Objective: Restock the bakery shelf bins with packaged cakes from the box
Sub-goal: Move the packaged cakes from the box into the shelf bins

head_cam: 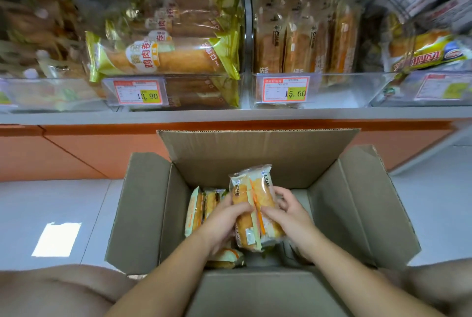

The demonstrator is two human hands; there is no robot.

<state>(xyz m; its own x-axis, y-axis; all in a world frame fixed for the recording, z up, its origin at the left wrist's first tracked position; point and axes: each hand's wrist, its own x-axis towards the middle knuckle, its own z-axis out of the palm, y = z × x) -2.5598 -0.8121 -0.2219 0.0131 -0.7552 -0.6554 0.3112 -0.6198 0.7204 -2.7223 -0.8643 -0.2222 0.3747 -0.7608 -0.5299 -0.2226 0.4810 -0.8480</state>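
The fingers [242, 206] of the left hand [224, 219] and the right hand [293, 217] curl round packaged cakes [251, 204], pressed together over the middle of the open box [332, 189] at the bottom centre of the frame. More packets [198, 212] stand at the left inside the box. At the top, the clear bin [344, 87] tagged 15.60 holds cakes standing in a row [301, 41], and the bin on its left [194, 92] holds long rolls [166, 57].

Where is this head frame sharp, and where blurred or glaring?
Head view: held clear-wrapped orange cake packs and red-yellow price tags are sharp; clear plastic bins at both upper corners smear; a white glare patch lies on the grey floor.
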